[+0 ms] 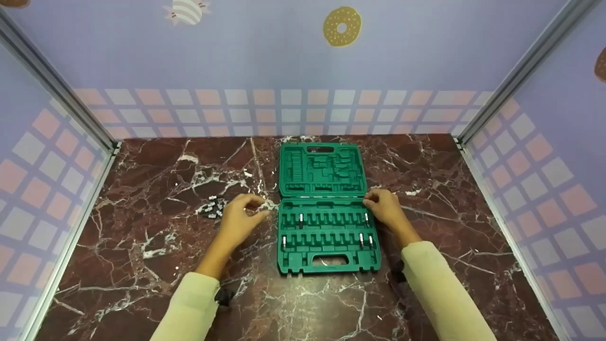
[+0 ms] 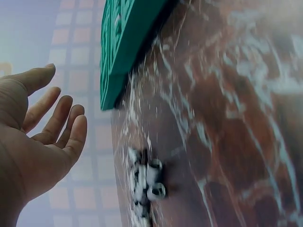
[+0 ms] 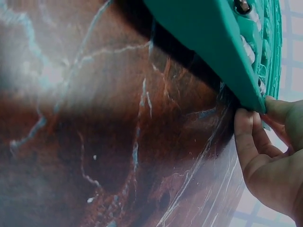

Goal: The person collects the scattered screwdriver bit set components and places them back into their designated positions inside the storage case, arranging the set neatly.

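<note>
A green plastic socket case (image 1: 326,232) lies unfolded on the marbled table, its lid (image 1: 322,170) spread toward the back wall. Several metal sockets (image 1: 301,219) stand in slots of the near half; other slots hold nothing. My right hand (image 1: 386,207) pinches the case's right edge near the hinge; in the right wrist view the thumb is on top and the fingers (image 3: 244,125) lie against the side. Left of the case, my left hand (image 1: 239,220) hovers with loosely bent fingers and holds nothing. Beside it lies a pile of loose sockets (image 1: 213,207), also seen in the left wrist view (image 2: 144,184).
The dark red marbled tabletop (image 1: 142,284) has white veins. A lilac back wall (image 1: 265,57) with a checked border stands behind it, and side panels (image 1: 558,199) close in the left and right. A carrying-handle cutout (image 1: 330,260) sits at the case's near edge.
</note>
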`<state>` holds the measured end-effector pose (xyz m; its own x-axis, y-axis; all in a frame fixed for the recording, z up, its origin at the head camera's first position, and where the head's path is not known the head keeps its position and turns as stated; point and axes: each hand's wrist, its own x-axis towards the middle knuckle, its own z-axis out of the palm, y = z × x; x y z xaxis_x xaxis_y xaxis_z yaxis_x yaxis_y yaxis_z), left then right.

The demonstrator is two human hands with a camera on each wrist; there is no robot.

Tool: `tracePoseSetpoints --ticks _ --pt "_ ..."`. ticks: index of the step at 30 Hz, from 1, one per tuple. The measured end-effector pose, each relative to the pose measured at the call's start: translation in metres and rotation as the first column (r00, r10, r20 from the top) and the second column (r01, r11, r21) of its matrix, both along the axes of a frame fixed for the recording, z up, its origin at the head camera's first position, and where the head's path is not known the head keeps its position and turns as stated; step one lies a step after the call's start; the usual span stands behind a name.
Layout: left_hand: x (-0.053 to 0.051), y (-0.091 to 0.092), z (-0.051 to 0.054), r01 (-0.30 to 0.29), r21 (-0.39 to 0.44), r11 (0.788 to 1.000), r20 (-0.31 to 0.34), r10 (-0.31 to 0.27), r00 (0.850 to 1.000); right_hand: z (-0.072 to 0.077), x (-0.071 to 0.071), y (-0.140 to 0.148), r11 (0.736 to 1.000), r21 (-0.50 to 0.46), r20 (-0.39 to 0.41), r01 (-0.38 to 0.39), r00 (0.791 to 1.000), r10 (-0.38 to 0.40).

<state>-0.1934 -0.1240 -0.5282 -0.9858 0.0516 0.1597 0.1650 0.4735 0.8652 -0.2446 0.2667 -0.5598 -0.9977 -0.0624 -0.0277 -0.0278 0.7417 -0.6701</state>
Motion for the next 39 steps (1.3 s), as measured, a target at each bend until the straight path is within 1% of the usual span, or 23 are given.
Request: tracePoseSetpoints --ticks 2,7,10,14,17,20,23,24,26,34,39 --pt "0.000 -0.008 -0.001 -0.024 -0.003 1.000 -0.018 0.024 1.000 -0.001 0.000 0.000 1.000 0.002 -0.004 0.000 1.000 0.000" --pt "0.001 -0.027 -0.004 -0.080 -0.072 0.994 -0.054 0.076 0.996 -0.002 -0.001 0.001 1.000 0.005 -0.009 0.004 1.000 -0.004" --pt "0.001 -0.037 -0.007 -0.104 -0.111 0.988 -0.068 0.097 0.993 -0.001 -0.001 0.001 1.000 0.004 -0.011 0.007 1.000 -0.007" --pt "0.003 -0.052 -0.010 -0.124 -0.141 0.982 -0.076 0.114 0.991 -0.001 -0.001 0.001 1.000 0.003 -0.005 0.002 1.000 -0.002" --pt "0.005 -0.062 -0.013 -0.142 -0.155 0.978 -0.063 0.134 0.989 -0.001 -0.001 0.001 1.000 0.002 0.005 0.006 1.000 -0.006" --pt "0.005 -0.070 -0.016 -0.164 -0.160 0.973 -0.027 0.162 0.986 -0.001 -0.001 0.001 1.000 0.001 0.015 0.010 1.000 -0.010" --pt "0.005 -0.078 -0.018 -0.172 -0.154 0.973 0.010 0.176 0.984 -0.001 -0.001 0.002 1.000 0.001 0.015 0.013 1.000 -0.013" --pt "0.005 -0.081 -0.019 -0.173 -0.157 0.972 0.011 0.177 0.984 -0.001 -0.001 0.002 1.000 0.002 0.014 0.011 1.000 -0.011" --pt "0.005 -0.086 -0.021 -0.172 -0.171 0.970 0.008 0.176 0.984 -0.001 -0.002 0.002 1.000 0.000 0.012 0.010 1.000 -0.010" --pt "0.006 -0.103 -0.035 -0.175 -0.229 0.957 -0.024 0.174 0.984 0.000 -0.001 0.000 1.000 -0.009 0.017 0.008 1.000 -0.008" --pt "0.006 -0.108 -0.039 -0.171 -0.278 0.945 -0.013 0.174 0.985 0.000 -0.001 0.001 1.000 -0.005 0.009 0.003 1.000 -0.003"
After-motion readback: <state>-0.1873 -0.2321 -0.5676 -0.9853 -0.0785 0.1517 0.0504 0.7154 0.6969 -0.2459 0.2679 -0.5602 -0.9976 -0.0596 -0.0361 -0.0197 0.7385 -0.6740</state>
